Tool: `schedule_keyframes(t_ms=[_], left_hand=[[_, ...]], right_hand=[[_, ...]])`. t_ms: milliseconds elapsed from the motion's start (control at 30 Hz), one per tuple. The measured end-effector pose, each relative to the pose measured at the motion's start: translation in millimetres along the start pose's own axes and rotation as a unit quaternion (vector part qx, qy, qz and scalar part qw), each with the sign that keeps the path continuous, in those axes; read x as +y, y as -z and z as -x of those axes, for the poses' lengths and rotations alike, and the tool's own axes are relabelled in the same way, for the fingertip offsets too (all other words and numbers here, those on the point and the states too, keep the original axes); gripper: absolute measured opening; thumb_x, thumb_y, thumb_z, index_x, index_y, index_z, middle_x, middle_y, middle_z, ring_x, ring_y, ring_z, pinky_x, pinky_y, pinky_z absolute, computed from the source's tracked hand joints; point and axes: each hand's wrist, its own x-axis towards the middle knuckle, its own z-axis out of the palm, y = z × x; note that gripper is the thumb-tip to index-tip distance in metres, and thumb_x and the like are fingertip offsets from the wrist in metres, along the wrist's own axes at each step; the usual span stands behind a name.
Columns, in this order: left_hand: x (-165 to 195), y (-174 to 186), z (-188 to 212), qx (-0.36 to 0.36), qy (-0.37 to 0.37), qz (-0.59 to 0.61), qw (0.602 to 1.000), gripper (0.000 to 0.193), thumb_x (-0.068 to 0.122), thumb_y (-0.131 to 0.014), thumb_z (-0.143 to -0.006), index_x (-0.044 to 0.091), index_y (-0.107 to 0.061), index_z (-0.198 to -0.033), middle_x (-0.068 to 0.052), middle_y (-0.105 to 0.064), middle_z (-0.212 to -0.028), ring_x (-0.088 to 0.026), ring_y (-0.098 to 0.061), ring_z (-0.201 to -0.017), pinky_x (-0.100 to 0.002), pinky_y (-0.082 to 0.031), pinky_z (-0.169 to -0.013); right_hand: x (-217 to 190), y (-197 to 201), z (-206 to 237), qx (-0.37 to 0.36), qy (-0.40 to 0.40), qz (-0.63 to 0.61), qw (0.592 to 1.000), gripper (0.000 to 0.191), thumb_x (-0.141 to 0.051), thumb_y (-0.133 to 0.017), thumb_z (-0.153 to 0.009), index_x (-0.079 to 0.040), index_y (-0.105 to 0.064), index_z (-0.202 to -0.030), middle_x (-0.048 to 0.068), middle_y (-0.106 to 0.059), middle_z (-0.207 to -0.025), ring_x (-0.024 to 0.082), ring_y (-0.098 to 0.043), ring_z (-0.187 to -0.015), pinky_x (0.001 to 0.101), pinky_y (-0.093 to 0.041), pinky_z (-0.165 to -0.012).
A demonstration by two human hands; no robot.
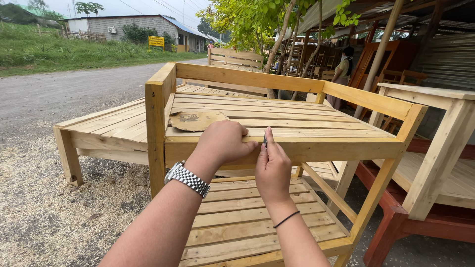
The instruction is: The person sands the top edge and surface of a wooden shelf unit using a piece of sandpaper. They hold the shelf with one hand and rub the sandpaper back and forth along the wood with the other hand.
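My left hand, with a metal watch on its wrist, rests as a curled fist on the top front edge of a pale wooden slatted rack. Whatever may be under its fingers is hidden. My right hand, a black band around its wrist, pinches a small dark thin object against the same front rail, right beside the left hand. A torn brown piece of cardboard lies on the top slats just beyond my left hand. The rack's lower slatted shelf sits beneath my forearms.
A low wooden slatted bench stands to the left on sawdust-strewn gravel. Another pale wooden frame on a red-brown base is at the right. A person stands by stacked furniture at the back, and a road runs on the left.
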Motion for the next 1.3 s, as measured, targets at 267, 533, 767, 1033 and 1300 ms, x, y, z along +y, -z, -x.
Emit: schedule_keyframes(t_ms=[267, 533, 767, 1033, 1300], left_hand=[[1.5, -1.1, -0.7, 0.006, -0.005, 0.001, 1.000, 0.047, 0.051, -0.069, -0.079, 0.008, -0.081, -0.095, -0.016, -0.076, -0.089, -0.033, -0.072, -0.088, -0.044, -0.057, -0.083], [2.0, 1.1, 0.4, 0.016, -0.003, 0.012, 1.000, 0.044, 0.049, -0.068, -0.082, 0.008, -0.081, -0.093, -0.017, -0.075, -0.087, -0.034, -0.072, -0.086, -0.044, -0.057, -0.082], [2.5, 0.8, 1.1, 0.012, 0.000, 0.007, 1.000, 0.047, 0.051, -0.071, -0.078, 0.009, -0.080, -0.095, -0.016, -0.076, -0.089, -0.033, -0.072, -0.087, -0.044, -0.057, -0.083], [1.5, 2.3, 0.6, -0.022, 0.027, 0.000, 0.999, 0.043, 0.049, -0.067, -0.082, 0.011, -0.081, -0.097, -0.016, -0.076, -0.092, -0.032, -0.073, -0.090, -0.043, -0.058, -0.085], [2.6, 3.8, 1.2, -0.023, 0.023, -0.005, 0.999, 0.044, 0.051, -0.068, -0.081, 0.011, -0.082, -0.096, -0.016, -0.077, -0.090, -0.032, -0.073, -0.090, -0.043, -0.058, -0.085]], right_hand=[[-8.9, 3.8, -2.1, -0.006, 0.053, 0.003, 0.999, 0.045, -0.005, -0.053, -0.100, -0.001, -0.056, -0.145, 0.020, -0.068, -0.092, 0.033, -0.066, -0.079, 0.0419, -0.054, -0.072], [1.0, 1.1, 1.6, -0.038, 0.075, 0.018, 0.996, 0.046, -0.004, -0.053, -0.099, -0.001, -0.056, -0.145, 0.020, -0.068, -0.091, 0.035, -0.067, -0.081, 0.0443, -0.053, -0.074], [-3.2, 4.8, -3.5, -0.022, 0.033, 0.028, 0.999, 0.046, -0.006, -0.055, -0.099, -0.002, -0.056, -0.145, 0.020, -0.068, -0.090, 0.035, -0.066, -0.078, 0.0444, -0.053, -0.072], [-12.0, 7.1, -7.6, -0.089, -0.019, -0.019, 0.996, 0.044, -0.008, -0.054, -0.099, -0.004, -0.058, -0.143, 0.020, -0.068, -0.084, 0.032, -0.066, -0.071, 0.0419, -0.053, -0.068], [-13.8, 6.2, -6.4, -0.033, 0.010, -0.004, 0.999, 0.043, -0.006, -0.052, -0.101, -0.001, -0.056, -0.144, 0.021, -0.068, -0.090, 0.034, -0.067, -0.077, 0.0420, -0.054, -0.072]])
